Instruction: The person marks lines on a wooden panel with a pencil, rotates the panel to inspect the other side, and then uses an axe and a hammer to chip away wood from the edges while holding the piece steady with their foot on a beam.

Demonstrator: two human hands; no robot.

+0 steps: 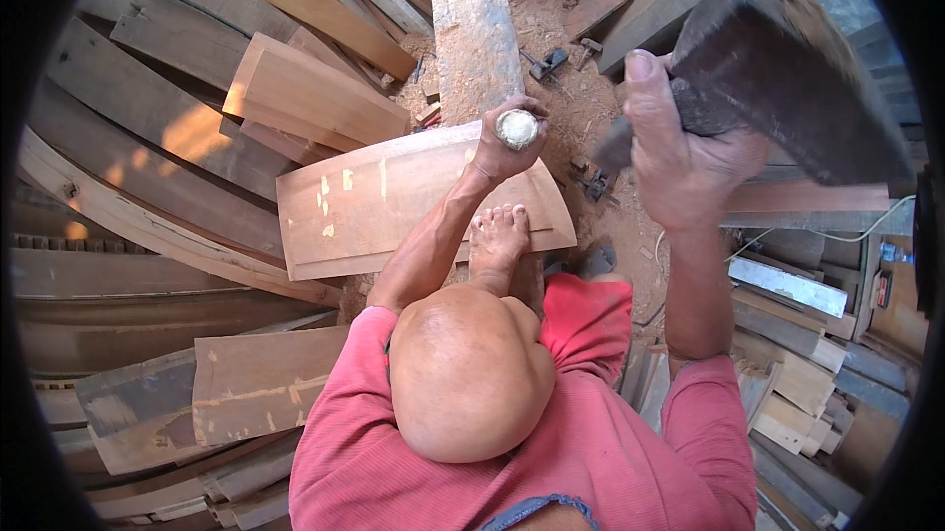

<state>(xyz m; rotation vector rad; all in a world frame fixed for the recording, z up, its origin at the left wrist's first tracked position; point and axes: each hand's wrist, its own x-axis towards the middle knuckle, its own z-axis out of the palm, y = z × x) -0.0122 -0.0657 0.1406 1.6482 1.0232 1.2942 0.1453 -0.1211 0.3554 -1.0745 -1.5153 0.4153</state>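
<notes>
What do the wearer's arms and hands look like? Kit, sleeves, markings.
Both hands are bare: left hand, right hand. No gloves or wristbands show. Forearms are uncovered. Short pinkish-red sleeves, left sleeve and right sleeve, end near the elbows. No cables or markings visible on either arm.

To the left, layered planks (148, 172), sunlit in patches. Farther forward, scattered shavings (541, 17) around a dark tool (548, 63). To the right, a cord (849, 240) near a white strip (787, 285), with pale offcuts (802, 385) piled near it.
</notes>
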